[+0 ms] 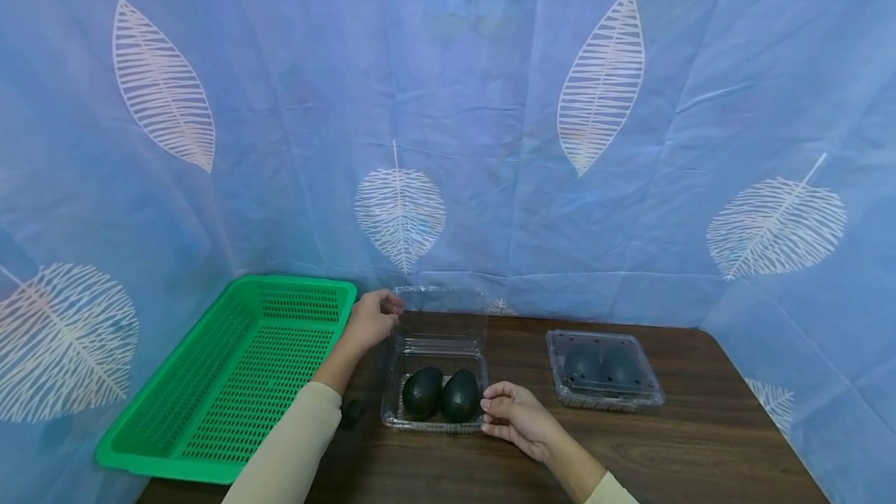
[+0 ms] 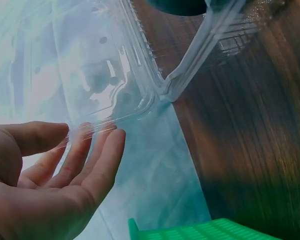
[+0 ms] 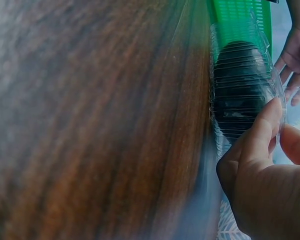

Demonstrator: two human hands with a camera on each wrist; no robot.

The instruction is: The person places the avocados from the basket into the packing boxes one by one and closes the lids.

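Observation:
A clear plastic clamshell container (image 1: 435, 426) lies in front of me with its lid (image 1: 444, 309) raised and tilted back. Two dark, smooth avocados (image 1: 422, 393) sit side by side in its base. My left hand (image 1: 371, 321) pinches the lid's left edge between thumb and fingers, which show through the plastic in the left wrist view. At the base's right front corner, my right hand (image 1: 519, 417) pinches the rim; the right wrist view shows its thumb above and fingers (image 3: 265, 125) along the ribbed side wall, beside one avocado (image 3: 240, 90).
A green perforated plastic basket (image 1: 175, 467) stands left, behind my left forearm. To the right, a closed clamshell container (image 1: 651, 397) holds two more dark fruits. Everything rests on a dark wooden table (image 1: 686, 449), and a blue leaf-print curtain (image 1: 483, 138) hangs behind it.

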